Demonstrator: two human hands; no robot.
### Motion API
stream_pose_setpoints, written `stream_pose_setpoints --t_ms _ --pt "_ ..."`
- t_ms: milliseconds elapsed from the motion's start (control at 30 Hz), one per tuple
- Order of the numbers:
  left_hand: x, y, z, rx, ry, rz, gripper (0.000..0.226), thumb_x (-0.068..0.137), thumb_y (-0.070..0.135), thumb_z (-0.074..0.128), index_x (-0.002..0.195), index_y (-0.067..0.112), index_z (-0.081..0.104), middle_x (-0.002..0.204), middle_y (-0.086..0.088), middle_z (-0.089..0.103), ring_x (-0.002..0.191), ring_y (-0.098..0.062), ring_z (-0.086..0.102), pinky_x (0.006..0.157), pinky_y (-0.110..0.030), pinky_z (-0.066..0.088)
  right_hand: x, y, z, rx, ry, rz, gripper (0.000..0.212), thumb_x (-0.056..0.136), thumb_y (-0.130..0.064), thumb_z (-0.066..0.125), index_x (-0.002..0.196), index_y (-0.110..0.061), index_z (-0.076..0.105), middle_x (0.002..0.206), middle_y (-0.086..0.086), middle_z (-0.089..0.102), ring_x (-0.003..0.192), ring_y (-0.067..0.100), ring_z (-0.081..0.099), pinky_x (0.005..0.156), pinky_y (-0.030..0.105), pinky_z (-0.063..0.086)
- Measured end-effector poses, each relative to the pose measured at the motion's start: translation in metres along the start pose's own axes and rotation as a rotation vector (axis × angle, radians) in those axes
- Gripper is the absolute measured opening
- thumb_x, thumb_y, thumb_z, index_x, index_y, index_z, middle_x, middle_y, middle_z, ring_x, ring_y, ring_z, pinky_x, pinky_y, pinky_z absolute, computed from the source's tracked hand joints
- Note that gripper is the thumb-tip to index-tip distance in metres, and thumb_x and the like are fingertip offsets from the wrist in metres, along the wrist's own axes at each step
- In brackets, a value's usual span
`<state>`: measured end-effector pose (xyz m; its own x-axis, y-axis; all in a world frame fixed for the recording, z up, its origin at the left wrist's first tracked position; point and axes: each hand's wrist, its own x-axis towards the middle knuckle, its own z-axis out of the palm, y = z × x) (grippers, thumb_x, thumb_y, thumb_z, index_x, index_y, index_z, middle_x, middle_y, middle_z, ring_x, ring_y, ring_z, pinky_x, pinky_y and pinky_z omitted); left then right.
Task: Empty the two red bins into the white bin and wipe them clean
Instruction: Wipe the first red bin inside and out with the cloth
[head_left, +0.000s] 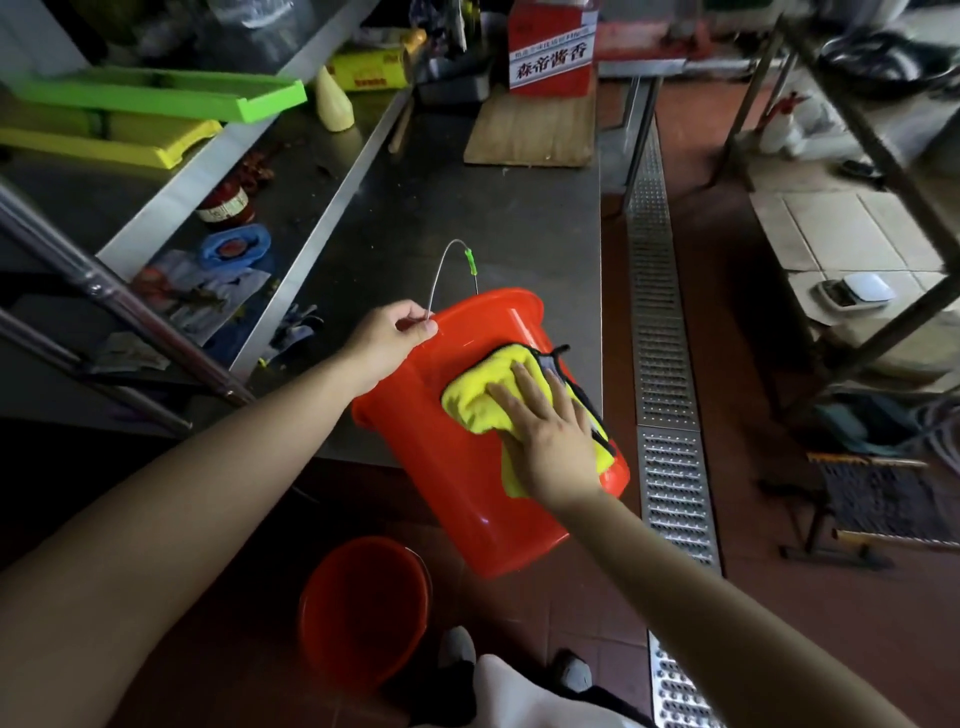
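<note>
Cloth (488, 395), fluffy yellow, under flat right hand (550, 441); left hand (387, 338) pinches wire handle (441, 270).

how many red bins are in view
2. One red bin lies tilted on the steel table's edge; the other red bin stands on the floor below. More may be out of view.

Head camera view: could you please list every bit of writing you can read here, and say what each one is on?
"森帝酱香": large dark characters on a white band across the red carton at the back of the steel table.
Small print above it: too blurred to read.
Yellow box: red print, unreadable.
Jar label: unreadable.
</note>
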<state>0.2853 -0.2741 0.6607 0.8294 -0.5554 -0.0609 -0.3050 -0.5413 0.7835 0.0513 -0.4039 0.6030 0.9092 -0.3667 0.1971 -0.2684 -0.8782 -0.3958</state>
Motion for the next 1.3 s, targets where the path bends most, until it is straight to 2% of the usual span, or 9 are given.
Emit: stream_pose_setpoints --t_ms 67,200,433,533,600,633,800,1033,1300 --pt "-0.005 -0.006 -0.002 0.021 0.052 0.018 0.009 0.082 0.053 0.065 0.088 0.047 0.066 0.086 0.026 0.068 0.085 0.005 0.061 0.07 -0.025 0.044 0.041 -0.016 0.005 0.031 -0.008 0.06 0.06 0.096 -0.036 0.057 0.15 -0.048 0.033 0.166 -0.009 0.019 0.154 0.029 0.009 0.116 0.056 0.025" --pt "-0.007 -0.016 -0.003 0.06 0.091 -0.019 0.012 0.086 0.05 0.063 0.095 0.042 0.064 0.096 0.018 0.067 0.093 -0.005 0.061 0.068 -0.019 0.041 0.085 -0.028 0.01 0.081 -0.009 0.098 0.056 0.098 -0.034 0.055 0.149 -0.047 0.036 0.165 -0.009 0.022 0.153 0.028 0.01 0.115 0.057 0.024" --pt "-0.017 -0.015 0.005 0.172 0.144 0.028 0.035 0.094 0.038 0.06 0.124 0.021 0.062 0.122 -0.004 0.062 0.113 -0.023 0.057 0.089 -0.03 0.043 -0.01 0.01 -0.005 0.017 0.0 -0.032 0.066 0.088 -0.031 0.062 0.149 -0.043 0.04 0.165 -0.007 0.023 0.151 0.032 0.021 0.105 0.056 0.036" --pt "-0.034 -0.004 0.012 0.577 0.345 0.307 0.06 0.095 0.027 0.058 0.148 0.009 0.036 0.148 -0.014 0.04 0.13 -0.034 0.04 0.105 -0.044 0.037 -0.045 0.019 -0.007 -0.015 0.038 -0.037 0.068 0.083 -0.028 0.068 0.147 -0.038 0.046 0.164 -0.003 0.028 0.148 0.036 0.028 0.101 0.058 0.039" --pt "-0.03 0.013 0.022 0.784 0.311 0.609 0.06 0.095 0.018 0.055 0.149 0.004 0.034 0.154 -0.013 0.034 0.134 -0.034 0.036 0.11 -0.046 0.034 -0.051 0.012 -0.005 -0.04 0.035 -0.011 0.072 0.079 -0.024 0.075 0.145 -0.036 0.049 0.162 0.0 0.031 0.147 0.038 0.03 0.099 0.059 0.041" --pt "-0.024 0.023 0.029 0.799 0.232 0.643 0.055 0.096 0.016 0.053 0.147 0.003 0.038 0.154 -0.013 0.035 0.134 -0.033 0.036 0.111 -0.045 0.034 -0.052 0.007 -0.005 -0.044 0.036 -0.013 0.072 0.078 -0.024 0.076 0.145 -0.035 0.05 0.162 0.001 0.032 0.146 0.039 0.031 0.099 0.058 0.041" --pt "0.003 0.047 0.041 0.664 0.035 0.279 0.056 0.093 -0.005 0.039 0.148 0.008 0.04 0.13 -0.018 0.055 0.121 -0.035 0.048 0.104 -0.038 0.039 -0.066 0.006 -0.005 -0.039 0.018 -0.06 0.067 0.084 -0.029 0.073 0.146 -0.036 0.049 0.163 -0.001 0.028 0.148 0.038 0.027 0.104 0.057 0.04" --pt "0.004 0.029 0.027 0.571 0.071 0.327 0.055 0.093 -0.008 0.04 0.143 0.012 0.049 0.119 -0.01 0.063 0.11 -0.027 0.058 0.096 -0.036 0.048 -0.091 0.018 -0.001 0.005 0.002 -0.043 0.074 0.08 -0.028 0.076 0.146 -0.041 0.047 0.164 -0.006 0.026 0.15 0.034 0.025 0.103 0.055 0.042" --pt "0.009 0.024 0.021 0.571 0.03 0.33 0.049 0.095 -0.001 0.043 0.141 0.011 0.051 0.124 -0.012 0.062 0.115 -0.03 0.058 0.098 -0.034 0.045 0.063 -0.013 0.009 0.153 -0.008 0.128 0.054 0.096 -0.037 0.057 0.148 -0.044 0.042 0.164 -0.01 0.023 0.151 0.03 0.019 0.111 0.056 0.032"
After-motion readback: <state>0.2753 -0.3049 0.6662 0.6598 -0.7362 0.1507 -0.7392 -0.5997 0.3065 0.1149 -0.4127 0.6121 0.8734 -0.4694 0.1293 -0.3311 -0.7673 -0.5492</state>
